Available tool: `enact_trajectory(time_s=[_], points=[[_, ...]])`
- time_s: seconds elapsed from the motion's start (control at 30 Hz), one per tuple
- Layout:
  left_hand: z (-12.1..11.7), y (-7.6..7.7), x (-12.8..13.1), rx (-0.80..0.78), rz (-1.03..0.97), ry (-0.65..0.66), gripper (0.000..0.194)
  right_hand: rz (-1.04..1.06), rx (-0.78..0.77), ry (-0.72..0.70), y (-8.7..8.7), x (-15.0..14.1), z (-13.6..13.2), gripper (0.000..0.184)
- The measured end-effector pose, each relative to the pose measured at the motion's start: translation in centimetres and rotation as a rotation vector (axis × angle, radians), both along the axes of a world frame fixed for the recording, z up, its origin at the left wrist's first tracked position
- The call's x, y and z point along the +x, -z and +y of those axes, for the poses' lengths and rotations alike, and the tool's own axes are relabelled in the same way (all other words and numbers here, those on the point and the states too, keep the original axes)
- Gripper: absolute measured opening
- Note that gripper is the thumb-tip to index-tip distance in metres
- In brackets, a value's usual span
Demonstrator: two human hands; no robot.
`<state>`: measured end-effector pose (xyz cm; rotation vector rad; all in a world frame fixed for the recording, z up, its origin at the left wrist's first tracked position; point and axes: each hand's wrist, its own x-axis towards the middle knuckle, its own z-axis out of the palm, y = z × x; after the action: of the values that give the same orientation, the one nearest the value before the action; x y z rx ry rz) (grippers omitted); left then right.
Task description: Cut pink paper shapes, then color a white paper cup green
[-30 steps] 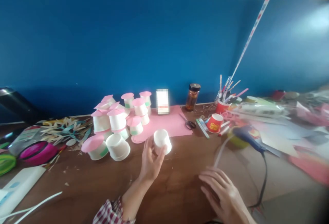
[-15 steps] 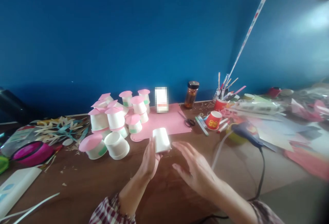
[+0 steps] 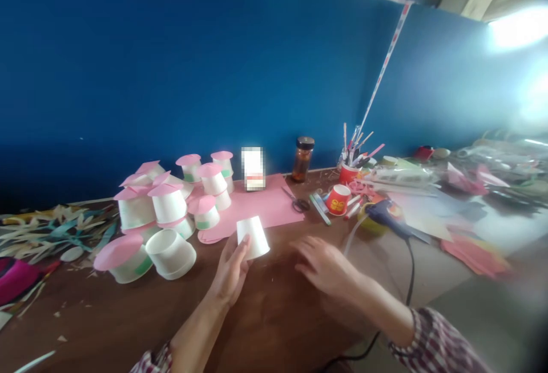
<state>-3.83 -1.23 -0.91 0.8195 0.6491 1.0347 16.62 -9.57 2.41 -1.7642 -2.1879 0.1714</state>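
Observation:
My left hand (image 3: 231, 275) grips a white paper cup (image 3: 254, 237), upside down and tilted, its thumb on the near side. To the right of that cup, my right hand (image 3: 326, 263) hovers over the table with loosely bent fingers and nothing in it. Ahead of both hands lies a sheet of pink paper (image 3: 274, 205), with scissors (image 3: 299, 205) at its right edge. On the left stand several white cups topped with pink paper discs (image 3: 169, 205). A bare white cup (image 3: 170, 254) leans in front of them.
A glue gun (image 3: 387, 214) with a black cord rests on the right. Near it are a red paper cup (image 3: 338, 199), markers (image 3: 320, 210) and a red cup of brushes (image 3: 349, 174). A dark-lidded jar (image 3: 303, 162) stands by the blue wall (image 3: 192, 65). Paper strips (image 3: 55, 233) lie far left.
My right hand has drawn away from the white cup to the right, its fingers more bent. The cup has tilted in my left hand, whose thumb now shows on it. The view has turned right.

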Motion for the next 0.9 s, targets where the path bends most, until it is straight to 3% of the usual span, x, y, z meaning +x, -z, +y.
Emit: enact_trajectory(time_s=[0.13,0.27,0.37,0.57,0.67,0.8,0.83,0.9], points=[[0.1,0.2,0.2,-0.051,-0.003,-0.054,0.034,-0.233,-0.119,0.17,-1.2,4.5,1.1,0.019],[0.2,0.4,0.4,-0.096,-0.064,-0.107,0.031,-0.347,-0.2,0.376,-2.6,7.2,2.6,0.022],[0.2,0.3,0.4,-0.118,-0.097,-0.118,0.037,-0.347,-0.244,0.434,-2.5,7.3,3.9,0.022],[0.3,0.8,0.1,-0.099,-0.037,-0.098,0.042,-0.28,-0.298,0.536,-0.6,5.8,6.3,0.025],[0.3,0.8,0.0,-0.084,-0.026,-0.053,0.041,-0.202,-0.268,0.572,-0.6,6.0,6.2,0.027],[0.2,0.1,0.1,-0.125,-0.121,0.023,0.039,-0.051,-0.156,0.582,-1.1,5.9,4.2,0.023],[0.1,-0.1,0.0,-0.135,-0.146,0.061,0.038,0.048,-0.115,0.563,-1.0,5.4,3.5,0.021],[-0.1,-0.2,-0.2,-0.136,-0.198,0.172,0.038,0.58,-0.034,0.414,-0.4,3.5,2.1,0.018]])
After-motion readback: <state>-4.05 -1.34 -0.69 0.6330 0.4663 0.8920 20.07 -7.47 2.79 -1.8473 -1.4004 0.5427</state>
